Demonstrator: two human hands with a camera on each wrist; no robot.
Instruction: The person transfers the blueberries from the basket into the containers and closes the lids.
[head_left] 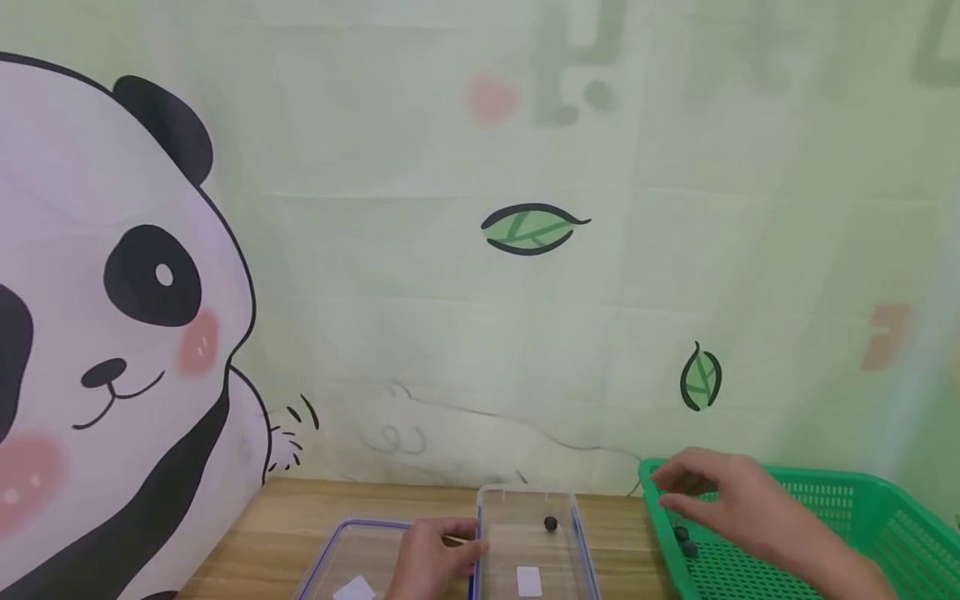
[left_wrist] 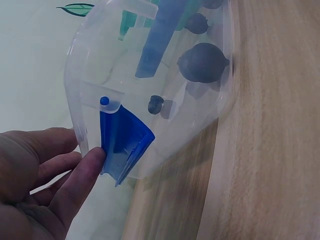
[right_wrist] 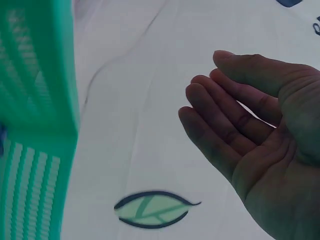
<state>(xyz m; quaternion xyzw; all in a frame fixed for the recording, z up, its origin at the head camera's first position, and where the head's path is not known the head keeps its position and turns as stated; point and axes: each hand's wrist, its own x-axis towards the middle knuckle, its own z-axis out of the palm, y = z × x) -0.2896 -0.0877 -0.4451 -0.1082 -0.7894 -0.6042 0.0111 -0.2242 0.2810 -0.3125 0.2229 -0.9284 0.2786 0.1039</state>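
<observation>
A small dark ball [head_left: 551, 523] lies in a clear plastic box [head_left: 517, 546] — the left hand [head_left: 429, 557] pinches the box's left edge. The right hand [head_left: 738, 504] — fingers loosely bent, empty — hovers near a green slotted basket [head_left: 663, 533] containing two dark balls [head_left: 690, 549].

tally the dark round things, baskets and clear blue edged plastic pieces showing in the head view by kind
Dark round things: 3 visible
Green basket: 1
Clear blue-edged plastic pieces: 2
Total: 6
</observation>
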